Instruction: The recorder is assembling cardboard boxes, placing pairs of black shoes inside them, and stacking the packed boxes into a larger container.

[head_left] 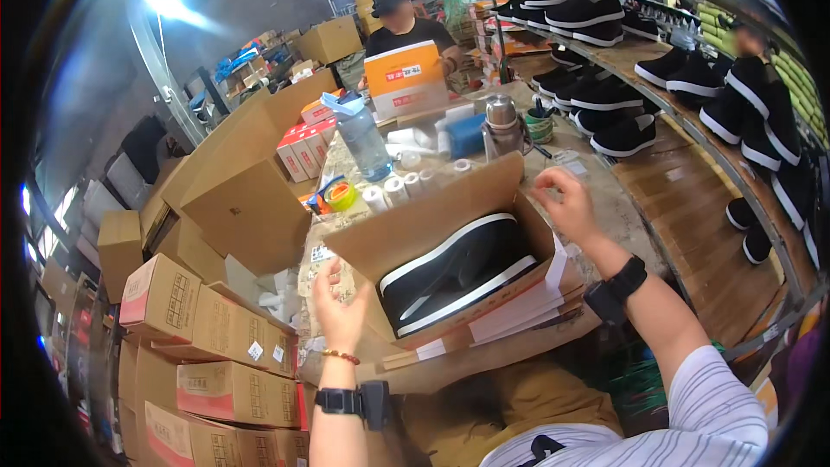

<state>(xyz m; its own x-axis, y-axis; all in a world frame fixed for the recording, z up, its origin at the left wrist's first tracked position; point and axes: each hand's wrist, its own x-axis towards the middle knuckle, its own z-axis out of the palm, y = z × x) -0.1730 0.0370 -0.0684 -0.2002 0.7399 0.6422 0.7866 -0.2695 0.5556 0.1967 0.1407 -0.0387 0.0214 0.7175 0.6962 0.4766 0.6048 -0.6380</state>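
Observation:
A cardboard shoebox [519, 296] lies in front of me with its lid [415, 218] raised on the far side. Inside rests a pair of black slip-on shoes [458, 270] with white soles, laid side by side. Just off the box's left end is my left hand [340, 304], its thumb and fingers apart and loosely bent. By the far right corner hovers my right hand [566, 205], fingers curled with a gap to the thumb. I see nothing held in either hand. Flat sheets of cardboard [532, 318] are stacked under the box.
Beyond the box stand a blue water bottle [363, 140], a steel flask [504, 130], white rolls [395, 192] and tape [341, 196]. Cartons [226, 329] crowd the left. Shoes fill the rack [666, 65] on the right. Across the table, a person [411, 30] is behind an orange-and-white box [405, 78].

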